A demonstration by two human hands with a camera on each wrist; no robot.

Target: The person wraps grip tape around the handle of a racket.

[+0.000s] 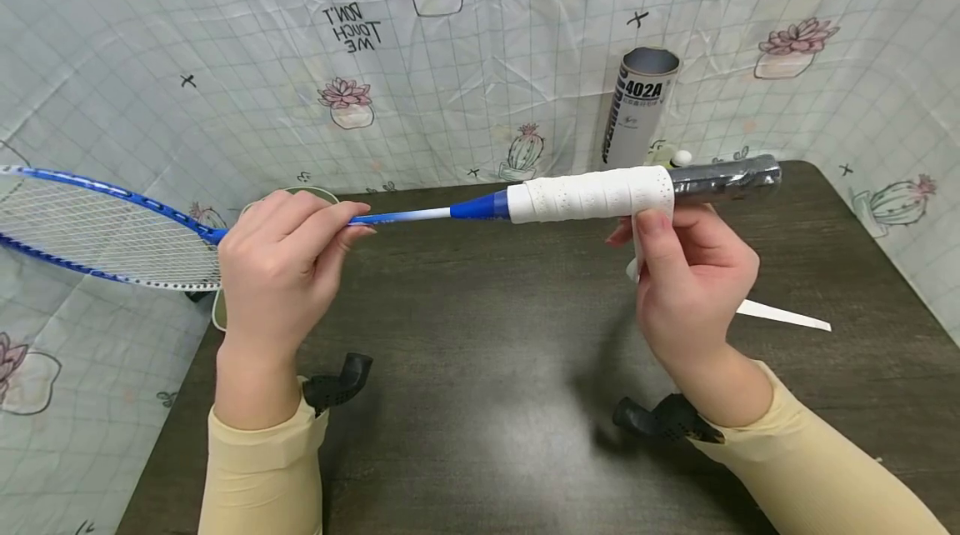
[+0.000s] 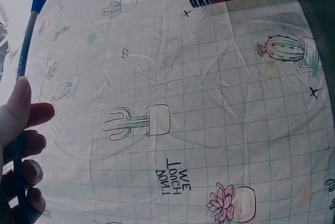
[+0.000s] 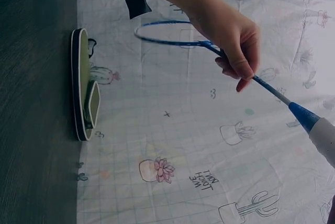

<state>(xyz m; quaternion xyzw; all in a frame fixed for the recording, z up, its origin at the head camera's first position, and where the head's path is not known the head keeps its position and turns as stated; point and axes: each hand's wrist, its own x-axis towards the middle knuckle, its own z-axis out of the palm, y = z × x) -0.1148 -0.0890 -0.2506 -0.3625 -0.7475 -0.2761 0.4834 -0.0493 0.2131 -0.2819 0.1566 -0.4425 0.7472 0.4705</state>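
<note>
A blue and white badminton racket [image 1: 412, 216] is held level above the table, its strung head off to the left. My left hand [image 1: 273, 268] grips the shaft near the head; in the left wrist view its fingers [image 2: 32, 171] curl round the shaft. White perforated grip tape [image 1: 592, 195] is wound in overlapping turns from the blue cone along much of the handle. The dark end of the handle [image 1: 727, 177] shows uncovered. My right hand [image 1: 693, 277] pinches the tape at its last turn, thumb in front, with a short length hanging below.
A badminton tube [image 1: 637, 114] marked 402A stands at the back, a small white rounded tip [image 1: 681, 157] beside it. On the table [image 1: 480, 368] to the right lies a narrow white strip [image 1: 787, 316]. A green case with white edging [image 3: 82, 88] rests at the table's left side.
</note>
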